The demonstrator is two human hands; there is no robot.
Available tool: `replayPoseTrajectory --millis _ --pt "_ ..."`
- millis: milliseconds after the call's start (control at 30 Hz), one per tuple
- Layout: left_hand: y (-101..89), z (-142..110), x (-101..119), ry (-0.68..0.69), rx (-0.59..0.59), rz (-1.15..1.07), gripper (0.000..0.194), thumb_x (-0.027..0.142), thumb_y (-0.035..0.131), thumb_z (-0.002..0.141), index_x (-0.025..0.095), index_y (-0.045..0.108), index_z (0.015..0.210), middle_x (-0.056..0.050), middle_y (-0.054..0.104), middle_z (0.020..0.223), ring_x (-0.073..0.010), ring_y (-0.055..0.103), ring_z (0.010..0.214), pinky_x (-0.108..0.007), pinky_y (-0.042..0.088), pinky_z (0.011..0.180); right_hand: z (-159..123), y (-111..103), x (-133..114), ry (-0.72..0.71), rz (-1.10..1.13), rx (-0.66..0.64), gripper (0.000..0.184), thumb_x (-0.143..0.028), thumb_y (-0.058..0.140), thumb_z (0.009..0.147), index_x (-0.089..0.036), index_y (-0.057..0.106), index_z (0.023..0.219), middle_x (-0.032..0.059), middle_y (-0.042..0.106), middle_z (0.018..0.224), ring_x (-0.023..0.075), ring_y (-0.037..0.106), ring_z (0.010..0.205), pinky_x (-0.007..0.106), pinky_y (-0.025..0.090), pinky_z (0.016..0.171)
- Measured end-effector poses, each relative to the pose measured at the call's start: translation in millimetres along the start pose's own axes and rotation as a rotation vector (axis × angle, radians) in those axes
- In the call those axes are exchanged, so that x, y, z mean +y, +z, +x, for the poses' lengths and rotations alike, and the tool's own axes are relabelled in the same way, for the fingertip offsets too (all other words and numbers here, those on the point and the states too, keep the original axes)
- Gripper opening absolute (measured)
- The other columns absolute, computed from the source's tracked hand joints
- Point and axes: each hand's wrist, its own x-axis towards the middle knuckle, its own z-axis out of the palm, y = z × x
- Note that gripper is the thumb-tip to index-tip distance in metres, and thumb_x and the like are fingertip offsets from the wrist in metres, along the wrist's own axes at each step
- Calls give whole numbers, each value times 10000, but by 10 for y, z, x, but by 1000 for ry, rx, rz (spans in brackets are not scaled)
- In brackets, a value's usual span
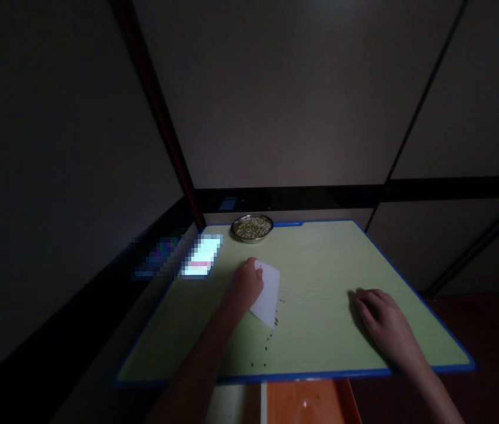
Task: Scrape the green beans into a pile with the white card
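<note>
On a pale green, blue-edged rectangular desk [320, 259], left of the middle, the left hand [248, 284] is closed, pinching a flat white four-sided sheet [269, 294] between thumb and fingers. Small dark grains [276, 321] lie scattered beside the sheet and toward the near edge. At the right, the right hand [377, 321] rests loosely curled; I cannot tell whether it holds anything. Near the far edge stands a round, shiny metal dish [252, 239] of green and whitish bits [253, 227]

No text, label, brand, number or sign can be read; the lit screen [203, 257] at the left edge of the table [329, 265], toward its far corner, is pixelated into illegible blocks.
</note>
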Motion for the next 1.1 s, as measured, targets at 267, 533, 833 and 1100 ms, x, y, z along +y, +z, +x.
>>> replayPoseTrajectory --millis 267,533,833,1100 --pt "-150 69 -233 -21 71 -68 308 252 391 894 184 536 1157 -89 692 1051 -204 638 999 -279 459 837 15 -28 -42 12 14 17 300 -425 456 910 -214 667 930 96 674 966 245 598 920 377 449 851" --pt "-26 234 -48 -58 109 -126 421 175 390 856 137 491 1263 -120 635 1236 -196 591 1130 -273 424 957 23 -23 -40 20 23 16 293 -414 450 909 -210 660 930 99 669 966 246 591 920 380 442 854" --pt "34 340 140 -43 107 -99 452 143 423 836 171 510 1279 -122 685 1145 -247 634 1055 -321 447 895 25 -38 -79 35 50 19 241 -374 467 907 -216 649 922 82 663 957 235 580 921 367 437 851" --pt "91 364 174 -36 104 -41 427 137 420 827 161 535 1237 -144 709 1048 -243 663 982 -295 462 816 22 -40 -91 41 54 22 236 -373 471 907 -215 645 928 84 660 957 240 580 923 381 438 846"
